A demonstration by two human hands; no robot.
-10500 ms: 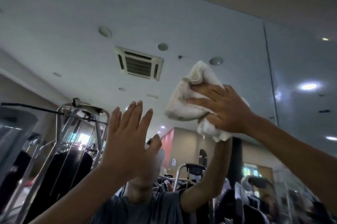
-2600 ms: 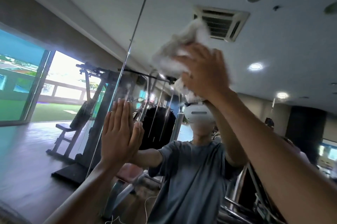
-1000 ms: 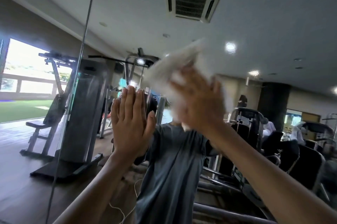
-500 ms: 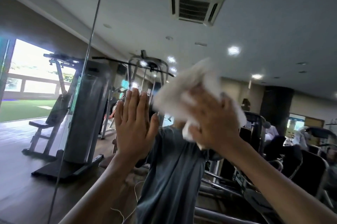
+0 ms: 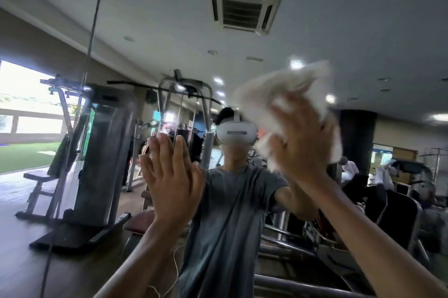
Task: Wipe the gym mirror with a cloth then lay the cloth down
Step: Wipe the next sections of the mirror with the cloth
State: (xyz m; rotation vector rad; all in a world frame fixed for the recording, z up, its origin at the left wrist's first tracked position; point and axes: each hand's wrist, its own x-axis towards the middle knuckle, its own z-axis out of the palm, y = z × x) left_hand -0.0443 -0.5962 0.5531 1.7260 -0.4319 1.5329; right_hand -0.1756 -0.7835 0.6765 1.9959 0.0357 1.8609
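Note:
The gym mirror (image 5: pixel 327 26) fills the view and reflects the room and a person in a grey shirt. My right hand (image 5: pixel 303 140) presses a bunched white cloth (image 5: pixel 278 86) against the glass at upper right, fingers spread over it; both are motion-blurred. The cloth sticks out above and to the right of the hand. My left hand (image 5: pixel 169 176) lies flat on the mirror at centre left, fingers straight and pointing up, holding nothing.
A vertical seam (image 5: pixel 94 18) between mirror panels runs down the left side. The glass reflects a weight machine (image 5: pixel 97 152), a bench, more gym equipment at the right and a ceiling vent (image 5: pixel 242 9).
My right hand has swept the cloth to the right across the glass, uncovering the reflected head. My left hand has stayed flat on the mirror.

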